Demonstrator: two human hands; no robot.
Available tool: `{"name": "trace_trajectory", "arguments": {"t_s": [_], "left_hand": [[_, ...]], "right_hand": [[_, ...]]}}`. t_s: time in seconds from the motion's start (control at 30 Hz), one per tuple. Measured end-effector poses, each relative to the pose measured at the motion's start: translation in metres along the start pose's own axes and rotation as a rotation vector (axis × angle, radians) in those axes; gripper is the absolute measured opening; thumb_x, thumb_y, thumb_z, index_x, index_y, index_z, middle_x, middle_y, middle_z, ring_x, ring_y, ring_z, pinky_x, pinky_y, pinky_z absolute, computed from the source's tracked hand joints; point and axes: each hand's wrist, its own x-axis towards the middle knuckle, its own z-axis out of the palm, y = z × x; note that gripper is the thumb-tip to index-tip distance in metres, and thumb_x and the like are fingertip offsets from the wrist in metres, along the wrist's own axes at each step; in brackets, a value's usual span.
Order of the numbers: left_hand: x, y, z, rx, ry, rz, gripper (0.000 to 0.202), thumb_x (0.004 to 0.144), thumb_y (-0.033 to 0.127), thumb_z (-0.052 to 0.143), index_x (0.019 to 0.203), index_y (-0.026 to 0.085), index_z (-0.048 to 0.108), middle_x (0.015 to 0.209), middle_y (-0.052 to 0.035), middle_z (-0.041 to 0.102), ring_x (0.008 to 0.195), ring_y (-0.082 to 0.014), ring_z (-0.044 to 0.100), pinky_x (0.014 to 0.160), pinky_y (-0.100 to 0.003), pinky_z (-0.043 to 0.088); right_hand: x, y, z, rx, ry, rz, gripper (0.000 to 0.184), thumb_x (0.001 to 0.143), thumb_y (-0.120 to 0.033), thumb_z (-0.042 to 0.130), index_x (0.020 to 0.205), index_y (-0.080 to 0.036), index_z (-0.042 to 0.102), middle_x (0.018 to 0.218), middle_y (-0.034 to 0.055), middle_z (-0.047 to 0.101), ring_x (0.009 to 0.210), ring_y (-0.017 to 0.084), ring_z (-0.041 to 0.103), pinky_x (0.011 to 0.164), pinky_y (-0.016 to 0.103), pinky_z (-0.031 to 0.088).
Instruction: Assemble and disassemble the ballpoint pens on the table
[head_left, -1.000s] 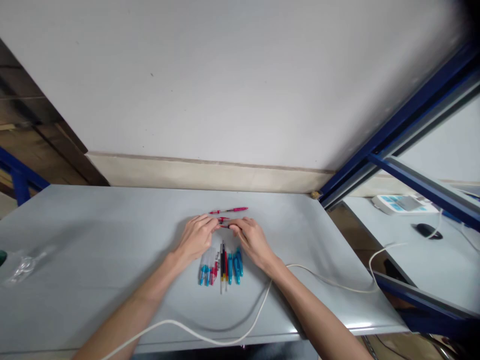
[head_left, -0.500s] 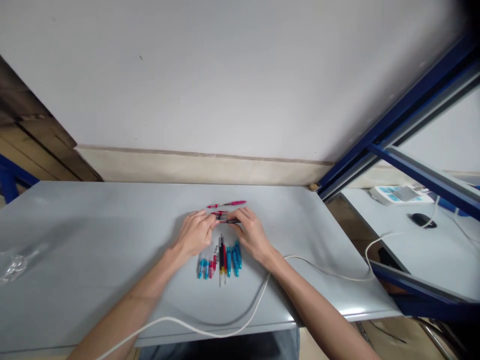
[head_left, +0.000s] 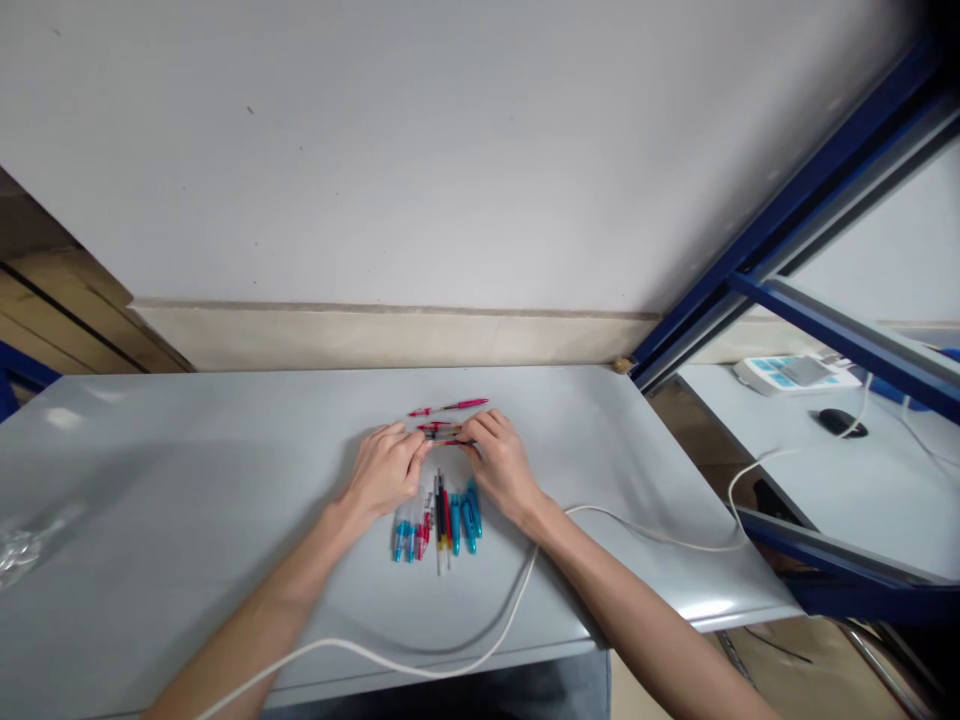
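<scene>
My left hand (head_left: 388,463) is closed, its thumb and fingers pinching the left end of a slim pen (head_left: 448,443). At the other end, the closed fingers of my right hand (head_left: 501,462) grip the same pen, covering much of it. Just behind it a red-clipped pen (head_left: 433,427) lies partly hidden by the fingers. Farther back rests a pink pen (head_left: 450,407). Nearer me are clear pen barrels with blue grips (head_left: 403,540), red-and-clear pen parts (head_left: 424,530), black and red ink refills (head_left: 442,520), and several blue pen barrels (head_left: 465,520).
A white cable (head_left: 420,670) runs across the front of the grey table (head_left: 187,480). Crumpled clear plastic (head_left: 19,550) lies at the far left. Behind the table stands a wall (head_left: 390,335). Beyond the blue frame (head_left: 750,270), a mouse (head_left: 841,422) and a white device (head_left: 795,374) sit on another table.
The dark part that showed at my right fingertips is now mostly covered by those fingers. Both hands stay close together over the same spot, and the view has shifted slightly.
</scene>
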Motion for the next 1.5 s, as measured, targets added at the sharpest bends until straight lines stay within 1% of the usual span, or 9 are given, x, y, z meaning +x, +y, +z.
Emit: {"name": "trace_trajectory", "arguments": {"t_s": [0.2, 0.37, 0.53, 0.63, 0.77, 0.87, 1.07, 1.23, 1.5], "left_hand": [[0.004, 0.0, -0.002, 0.0, 0.051, 0.009, 0.044, 0.104, 0.046, 0.046, 0.071, 0.019, 0.059, 0.068, -0.0042, 0.062, 0.081, -0.0222, 0.056, 0.073, -0.033, 0.039], [0.005, 0.0, -0.004, 0.026, 0.085, 0.11, 0.023, 0.101, 0.016, 0.045, 0.107, 0.016, 0.067, 0.095, -0.0086, 0.07, 0.097, -0.0254, 0.056, 0.084, -0.039, 0.043], [0.002, -0.002, -0.001, 0.032, 0.041, 0.208, 0.067, 0.076, -0.01, 0.043, 0.137, 0.016, 0.053, 0.113, -0.0097, 0.066, 0.106, -0.0253, 0.06, 0.088, -0.04, 0.048], [0.001, 0.002, 0.001, -0.01, 0.022, 0.217, 0.061, 0.079, -0.009, 0.042, 0.133, 0.018, 0.054, 0.117, -0.0095, 0.064, 0.108, -0.0238, 0.061, 0.089, -0.037, 0.05], [0.003, 0.009, 0.0, 0.011, 0.035, 0.17, 0.019, 0.1, 0.016, 0.045, 0.105, 0.018, 0.063, 0.103, -0.0075, 0.064, 0.096, -0.0227, 0.062, 0.084, -0.037, 0.049], [0.004, 0.007, -0.001, 0.045, 0.055, 0.133, 0.022, 0.104, 0.025, 0.044, 0.093, 0.019, 0.063, 0.099, -0.0057, 0.064, 0.088, -0.0203, 0.062, 0.078, -0.034, 0.047], [0.003, -0.009, -0.007, 0.073, 0.101, 0.005, 0.023, 0.096, 0.007, 0.046, 0.087, 0.019, 0.063, 0.091, -0.0037, 0.063, 0.083, -0.0184, 0.061, 0.073, -0.031, 0.041], [0.002, -0.014, -0.004, 0.014, 0.149, -0.076, 0.023, 0.1, 0.016, 0.048, 0.082, 0.02, 0.062, 0.087, -0.0017, 0.062, 0.081, -0.0166, 0.06, 0.069, -0.029, 0.038], [0.003, -0.009, -0.001, -0.068, 0.129, -0.133, 0.022, 0.096, 0.011, 0.047, 0.086, 0.02, 0.064, 0.089, -0.003, 0.064, 0.08, -0.0162, 0.06, 0.068, -0.027, 0.038]], "right_hand": [[-0.002, 0.004, -0.003, 0.034, -0.076, 0.021, 0.03, 0.093, -0.001, 0.04, 0.098, -0.021, 0.062, 0.096, 0.0076, 0.062, 0.09, 0.023, 0.056, 0.077, 0.033, 0.046], [-0.003, -0.005, -0.002, 0.027, -0.199, -0.018, 0.04, 0.101, -0.005, 0.035, 0.129, -0.022, 0.058, 0.107, 0.0087, 0.061, 0.094, 0.021, 0.059, 0.085, 0.033, 0.049], [0.001, -0.01, -0.003, -0.01, -0.18, -0.043, 0.029, 0.104, -0.015, 0.042, 0.126, -0.019, 0.06, 0.103, 0.0091, 0.061, 0.09, 0.021, 0.058, 0.083, 0.033, 0.049], [0.002, -0.008, -0.004, -0.05, -0.157, -0.06, 0.024, 0.104, -0.016, 0.044, 0.117, -0.018, 0.064, 0.097, 0.008, 0.062, 0.087, 0.02, 0.058, 0.081, 0.033, 0.049], [0.0, -0.007, -0.003, -0.032, -0.153, -0.067, 0.018, 0.104, -0.018, 0.047, 0.108, -0.018, 0.064, 0.097, 0.0078, 0.063, 0.088, 0.021, 0.06, 0.082, 0.033, 0.048], [0.001, -0.004, -0.002, -0.038, -0.145, -0.08, 0.017, 0.104, -0.017, 0.047, 0.106, -0.019, 0.064, 0.097, 0.008, 0.064, 0.089, 0.022, 0.06, 0.083, 0.034, 0.048], [0.008, 0.01, -0.012, -0.054, -0.037, 0.005, 0.022, 0.103, -0.013, 0.042, 0.094, -0.018, 0.061, 0.095, 0.0091, 0.061, 0.089, 0.023, 0.056, 0.081, 0.034, 0.045], [0.01, 0.012, -0.021, 0.012, 0.039, 0.094, 0.018, 0.103, -0.017, 0.043, 0.094, -0.019, 0.058, 0.092, 0.0069, 0.058, 0.082, 0.02, 0.054, 0.077, 0.031, 0.044], [0.003, -0.008, -0.011, 0.075, -0.283, -0.182, 0.02, 0.106, -0.021, 0.044, 0.096, -0.018, 0.061, 0.092, 0.0062, 0.059, 0.084, 0.019, 0.055, 0.076, 0.03, 0.044]]}}
